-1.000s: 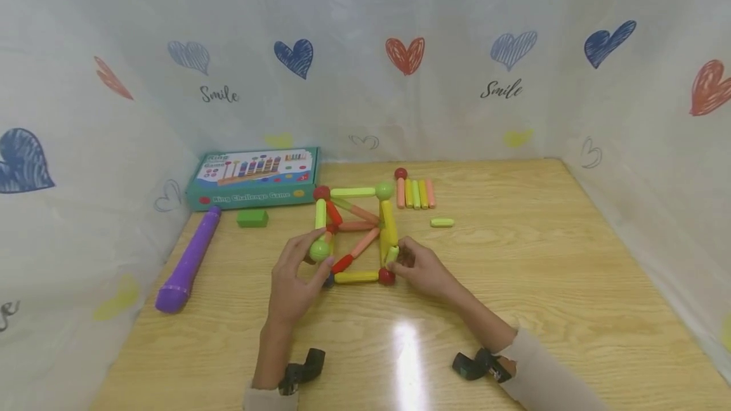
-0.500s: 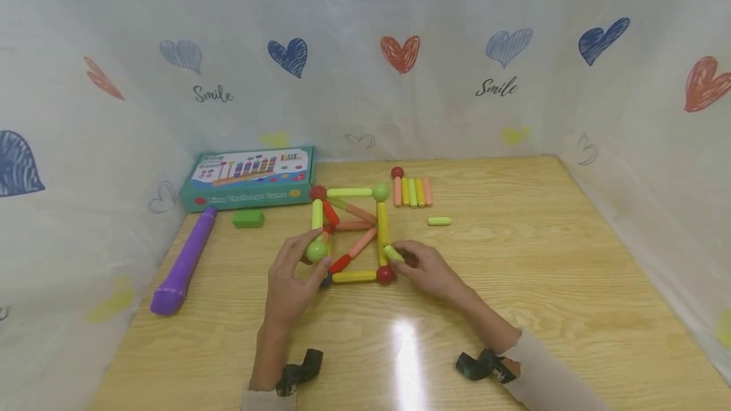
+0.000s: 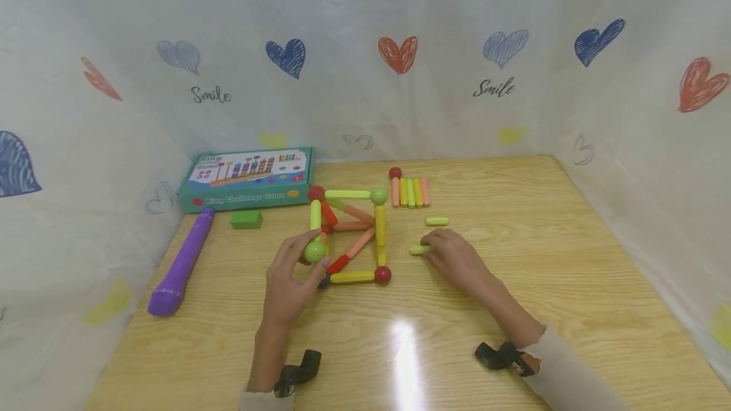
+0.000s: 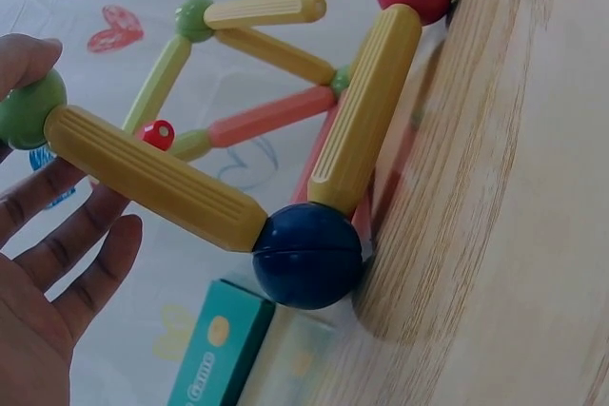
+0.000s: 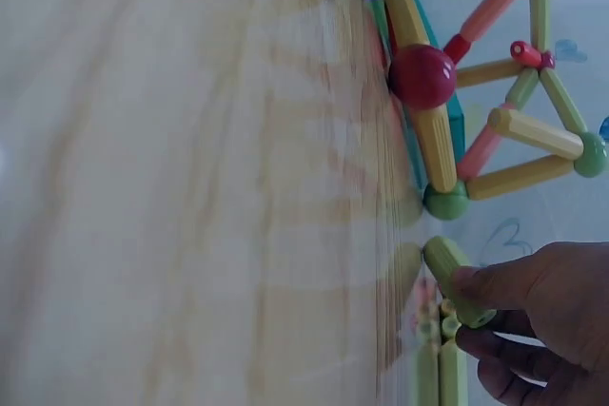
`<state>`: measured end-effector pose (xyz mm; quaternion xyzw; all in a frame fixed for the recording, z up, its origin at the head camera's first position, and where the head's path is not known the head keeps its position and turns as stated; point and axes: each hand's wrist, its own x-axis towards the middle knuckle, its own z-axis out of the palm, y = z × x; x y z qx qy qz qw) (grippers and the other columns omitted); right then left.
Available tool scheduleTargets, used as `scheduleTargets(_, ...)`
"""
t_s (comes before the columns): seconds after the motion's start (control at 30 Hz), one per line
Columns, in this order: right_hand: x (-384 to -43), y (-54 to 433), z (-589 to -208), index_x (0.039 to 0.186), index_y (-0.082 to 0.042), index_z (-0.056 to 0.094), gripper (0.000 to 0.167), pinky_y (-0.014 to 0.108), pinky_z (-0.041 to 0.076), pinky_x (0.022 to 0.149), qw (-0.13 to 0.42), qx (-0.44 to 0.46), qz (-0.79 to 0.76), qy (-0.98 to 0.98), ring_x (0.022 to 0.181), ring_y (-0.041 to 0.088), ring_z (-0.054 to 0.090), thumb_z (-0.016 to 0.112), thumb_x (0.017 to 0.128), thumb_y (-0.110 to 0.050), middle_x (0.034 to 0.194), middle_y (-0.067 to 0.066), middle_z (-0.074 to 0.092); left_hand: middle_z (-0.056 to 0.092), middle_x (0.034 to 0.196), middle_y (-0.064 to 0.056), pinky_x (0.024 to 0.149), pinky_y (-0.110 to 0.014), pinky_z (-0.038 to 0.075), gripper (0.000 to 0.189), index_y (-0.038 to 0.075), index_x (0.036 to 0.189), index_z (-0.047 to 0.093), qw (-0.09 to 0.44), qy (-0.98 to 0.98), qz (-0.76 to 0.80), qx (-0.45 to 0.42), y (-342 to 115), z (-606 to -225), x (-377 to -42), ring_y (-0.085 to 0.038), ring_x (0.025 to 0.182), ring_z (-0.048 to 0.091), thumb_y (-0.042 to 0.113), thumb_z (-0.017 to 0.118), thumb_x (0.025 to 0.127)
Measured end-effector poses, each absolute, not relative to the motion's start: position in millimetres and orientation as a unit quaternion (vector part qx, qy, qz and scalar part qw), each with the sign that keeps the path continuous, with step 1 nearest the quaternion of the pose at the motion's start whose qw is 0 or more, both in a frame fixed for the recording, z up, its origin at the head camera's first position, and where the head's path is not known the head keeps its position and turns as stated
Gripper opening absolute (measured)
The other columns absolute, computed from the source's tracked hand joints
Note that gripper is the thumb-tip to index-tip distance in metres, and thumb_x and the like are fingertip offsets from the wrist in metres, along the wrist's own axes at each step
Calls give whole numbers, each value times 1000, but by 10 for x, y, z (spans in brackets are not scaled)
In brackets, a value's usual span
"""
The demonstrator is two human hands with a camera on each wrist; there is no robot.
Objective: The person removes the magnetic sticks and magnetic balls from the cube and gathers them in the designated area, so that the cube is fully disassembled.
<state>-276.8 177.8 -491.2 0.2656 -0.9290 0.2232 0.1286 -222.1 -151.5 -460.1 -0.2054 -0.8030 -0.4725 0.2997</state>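
A skeleton box of coloured sticks and balls (image 3: 352,277) stands mid-table. At its near left top corner my left hand (image 3: 288,293) holds a green ball (image 3: 315,252) between thumb and fingers. Below that ball, in the left wrist view, a yellow stick (image 4: 157,178) runs down to a blue ball (image 4: 306,256). Another yellow stick (image 4: 266,10) juts from the far top green ball (image 4: 195,19) with one end free. Right of the box, my right hand (image 3: 459,262) pinches a short yellow-green stick (image 5: 445,268), close over the table.
Just beyond my right hand lies another yellow-green stick (image 3: 436,221). Several sticks (image 3: 411,193) lie in a row behind, with a red ball (image 3: 395,172) at their left end. Leftward are a green block (image 3: 246,219), a purple toy microphone (image 3: 181,265) and a game box (image 3: 248,176).
My right hand has drawn the yellow-green stick away from the box's near right side, to the right across the table. My left hand stays on the green ball.
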Motion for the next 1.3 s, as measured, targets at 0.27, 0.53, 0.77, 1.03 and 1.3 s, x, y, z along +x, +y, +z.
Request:
scheduleTargets(0.27,-2941,2023,-4968,99,2,75,18,34,53,72,179,260,202,-927,87,24,58,80,82,-1,97,10,65,61,113,-13,74,-27,49,51,0,128,63,303,-809,-462,-203,-1513,-4579,-2200,-17,85,55,-4,79,80)
scheduleTargets(0.53,-3107,2075,-5005,100,4,72,16,39,56,78,172,235,236,-927,93,28,62,76,85,6,101,14,66,61,113,-14,76,-23,48,48,-2,127,63,287,-811,-473,-190,-1468,-4437,-2112,-17,86,54,-5,77,81)
scheduleTargets(0.77,-3153,2068,-5011,98,5,72,15,37,56,76,195,224,229,-927,90,28,62,77,84,4,100,15,66,61,111,-14,75,-25,48,49,-2,127,63,293,-810,-469,-197,-1450,-4401,-2103,-18,86,54,-7,77,80)
scheduleTargets(1.03,-3104,1732,-4688,102,-3,73,15,41,55,72,210,256,363,-871,87,23,64,77,89,-9,101,8,68,61,111,-14,74,-29,48,49,-3,127,63,295,-811,-464,-199,-1451,-4380,-2101,-18,86,54,-7,77,80)
scheduleTargets(1.3,-3286,1307,-4343,112,-7,72,24,42,55,76,171,279,449,-831,91,14,63,76,91,-19,103,3,70,61,109,-14,73,-32,49,50,-1,127,64,294,-806,-474,-198,-1460,-4400,-2114,-18,85,54,-8,77,79)
